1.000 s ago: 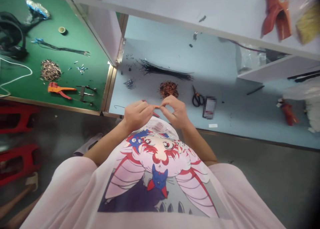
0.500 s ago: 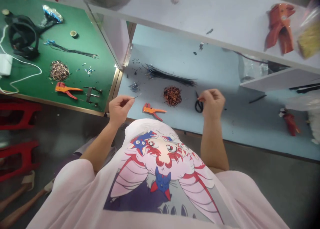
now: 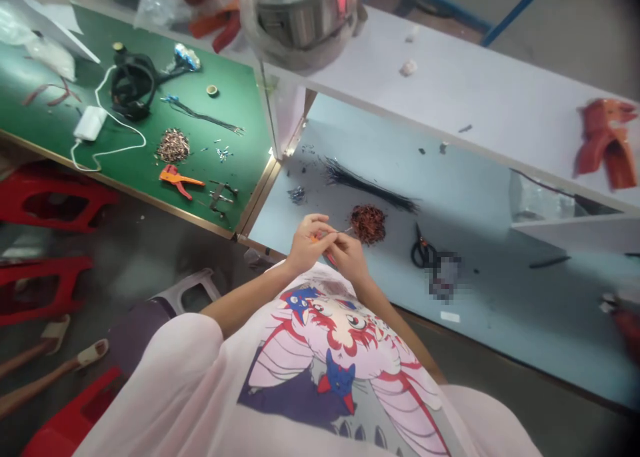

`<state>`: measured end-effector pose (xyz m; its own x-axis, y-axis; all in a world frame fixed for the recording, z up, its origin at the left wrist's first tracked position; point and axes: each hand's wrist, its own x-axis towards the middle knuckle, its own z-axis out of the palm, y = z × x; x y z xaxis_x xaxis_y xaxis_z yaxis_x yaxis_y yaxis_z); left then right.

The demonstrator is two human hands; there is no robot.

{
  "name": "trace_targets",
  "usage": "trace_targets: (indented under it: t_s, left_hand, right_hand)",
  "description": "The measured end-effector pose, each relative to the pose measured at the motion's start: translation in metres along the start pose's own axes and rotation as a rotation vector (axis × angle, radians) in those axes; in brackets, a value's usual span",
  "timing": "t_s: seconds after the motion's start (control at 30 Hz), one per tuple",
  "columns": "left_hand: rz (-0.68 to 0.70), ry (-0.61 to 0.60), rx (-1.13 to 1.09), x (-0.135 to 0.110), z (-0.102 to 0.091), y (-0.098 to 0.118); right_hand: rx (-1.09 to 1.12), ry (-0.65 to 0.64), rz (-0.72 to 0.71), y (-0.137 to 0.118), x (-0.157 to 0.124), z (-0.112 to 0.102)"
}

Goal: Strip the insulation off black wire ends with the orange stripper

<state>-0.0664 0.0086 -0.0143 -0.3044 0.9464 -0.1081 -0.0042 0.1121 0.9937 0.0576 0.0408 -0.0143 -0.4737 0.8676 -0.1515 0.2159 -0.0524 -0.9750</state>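
Observation:
Over the front of the blue table my left hand (image 3: 306,245) and my right hand (image 3: 351,256) meet, fingertips touching. A thin wire (image 3: 346,232) pokes out at the fingertips, pinched by my left hand. My right fingers are closed too; what they hold is hidden. Partly covered beneath the hands are orange-red wire strippers (image 3: 331,259). Just behind lies a heap of copper-brown clippings (image 3: 369,224). Farther back rests a bundle of dark wires (image 3: 373,187), with small metal terminals (image 3: 297,194) to its left.
Black scissors (image 3: 421,252) and a pixelated patch lie on the right. A white shelf (image 3: 450,104) crosses above the table, bearing a metal pot (image 3: 303,20) and a large orange tool (image 3: 607,142). The green table (image 3: 240,170) at left holds cables, clippings and other strippers (image 3: 179,179).
Both hands have come together from wide apart, the left bringing the thin wire rightward. The right hand has left the scissors' side. The view has shifted, showing more at the left.

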Motion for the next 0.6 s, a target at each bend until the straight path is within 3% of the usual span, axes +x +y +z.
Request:
trace_targets:
  t_s: [0.13,0.23,0.27,0.33,0.5,0.6]
  left_hand:
    - [0.032,-0.068,0.032,0.009,-0.017,-0.006]
    - [0.114,-0.161,0.204,0.030,-0.050,-0.013]
    - [0.123,-0.192,0.316,0.043,-0.067,-0.016]
    - [0.095,-0.146,0.739,0.075,-0.110,-0.022]
    - [-0.057,0.019,1.072,0.189,-0.236,-0.043]
    - [-0.167,0.047,1.235,0.258,-0.292,-0.060]
  right_hand:
    - [0.096,-0.043,0.040,0.002,0.011,0.003]
    - [0.229,0.025,0.119,0.005,0.021,0.007]
    - [0.258,0.065,0.147,0.006,0.024,0.006]
    - [0.255,0.140,0.194,0.010,0.028,0.001]
    - [0.072,0.263,0.299,0.023,0.027,-0.017]
    - [0.045,0.366,0.377,0.029,0.021,-0.022]
